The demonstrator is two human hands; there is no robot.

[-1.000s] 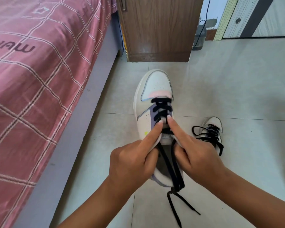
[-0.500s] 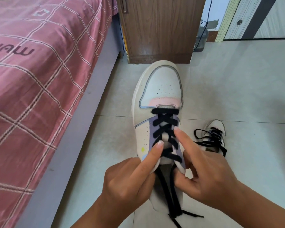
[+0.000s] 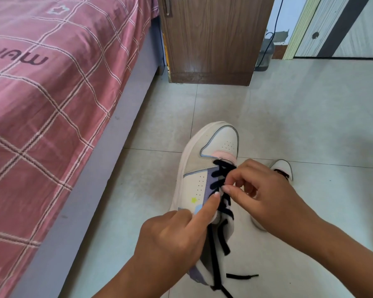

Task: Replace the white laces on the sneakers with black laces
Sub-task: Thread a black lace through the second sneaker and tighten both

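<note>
— While the sneaker (image 3: 205,168) is sitting low and centre in the frame, what are the hands doing?
— The right hand (image 3: 265,194) is pinching the black lace (image 3: 223,186) midway up; the left hand (image 3: 177,239) is gripping the sneaker's side, forefinger pressing the lacing. Another sneaker (image 3: 283,168) is lying behind, right.

Two bare hands and forearms, no sleeves in sight

The left hand (image 3: 170,239) and the right hand (image 3: 267,194) both show bare from the fingertips to the picture's lower edge, with no sleeve, cuff, glove, watch, ring or band to be seen on either; the fingernails are short, with pale tips, and they look unpainted, clearest on the left forefinger and on two fingers of the right hand; the knuckles show as soft ridges, and the forearms are slim and smooth, the right one seen for a longer stretch than the left
</note>
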